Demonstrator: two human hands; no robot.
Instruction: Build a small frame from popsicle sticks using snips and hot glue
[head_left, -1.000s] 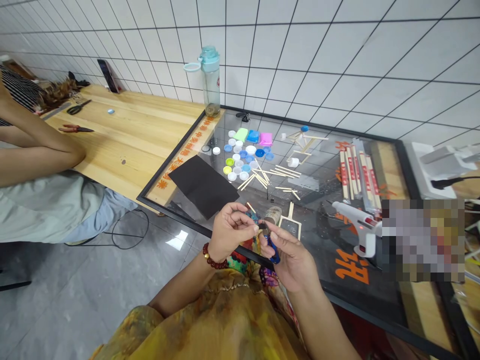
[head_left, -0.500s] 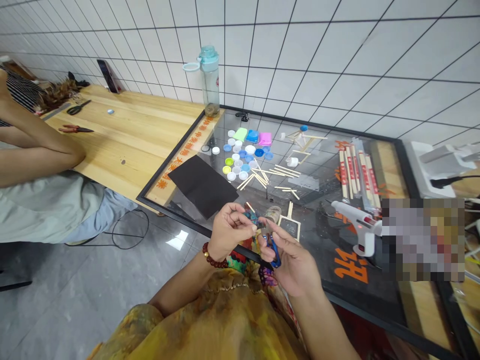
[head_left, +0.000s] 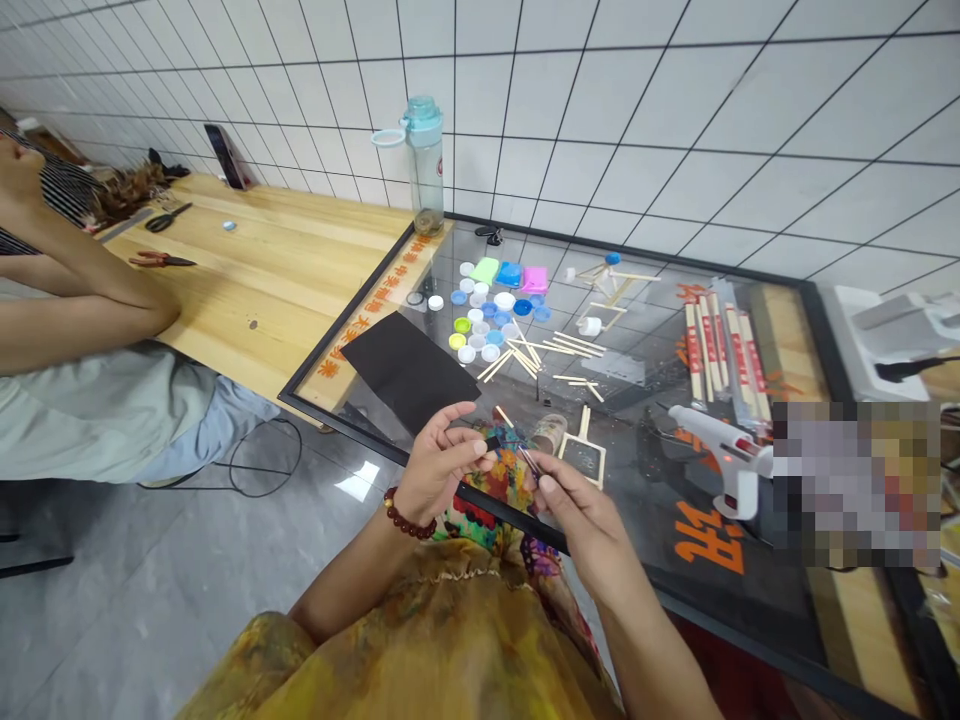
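My left hand [head_left: 444, 462], with a bead bracelet at the wrist, pinches a small black piece [head_left: 493, 443], maybe paper. My right hand [head_left: 581, 508] is closed around small scissors [head_left: 529, 462], whose blades point up toward the left hand; the fingers mostly hide the handles. Both hands are over the near edge of the glass-topped table, with a gap between scissors and black piece. Just beyond them are a clear cup [head_left: 550, 432] and a small square frame of sticks [head_left: 583, 458]. A black sheet [head_left: 409, 370] lies to the left.
Bottle caps [head_left: 491, 318], coloured clay packs [head_left: 510, 274], loose sticks [head_left: 574, 345] and a stick model [head_left: 619, 290] lie farther back. A glue gun [head_left: 720, 450] and wrapped sticks [head_left: 724, 350] are right. A bottle [head_left: 426, 170] stands by the wall; another person's arm [head_left: 97, 270] is left.
My hands have moved apart. The left hand shifts slightly left and down with the black piece; the right hand has turned, so the blue scissor handles are now mostly hidden.
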